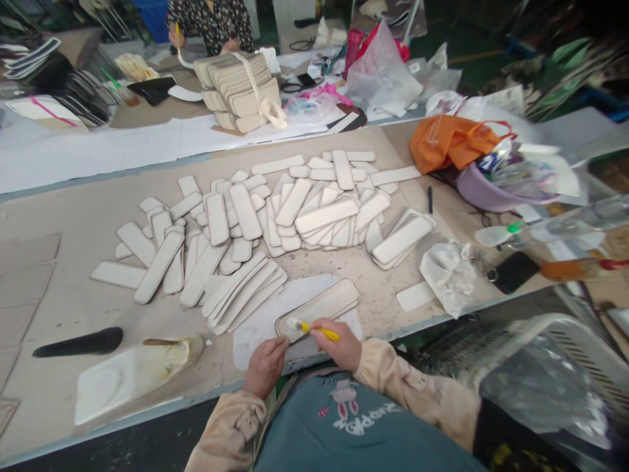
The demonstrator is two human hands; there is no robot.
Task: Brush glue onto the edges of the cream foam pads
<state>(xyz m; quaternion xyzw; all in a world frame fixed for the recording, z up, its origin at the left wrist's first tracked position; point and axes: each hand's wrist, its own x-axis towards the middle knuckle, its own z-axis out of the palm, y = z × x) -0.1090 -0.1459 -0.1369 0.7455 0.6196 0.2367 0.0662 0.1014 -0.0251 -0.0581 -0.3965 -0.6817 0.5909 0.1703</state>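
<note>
In my right hand (339, 342) is a small brush with a yellow handle (322, 331); its pale bristles touch a long cream panel with rounded ends (327, 301). The fingers of my left hand (266, 364) pinch the near left end of that panel. Beneath it lies a white sheet (250, 341) at the table's front edge. A fanned stack of similar panels (246, 292) sits just beyond, on the left. Farther back, a wide loose pile of these panels (295, 203) spreads over the table.
On the left lie a cut-open white plastic bottle (113, 380) with a stick in it and a dark, long tapered object (78, 342). At right are a white bag (449, 272), a phone (515, 272), a purple basin (496, 193) and a basket (555, 328). Across, a co-worker (211, 26) holds a brush.
</note>
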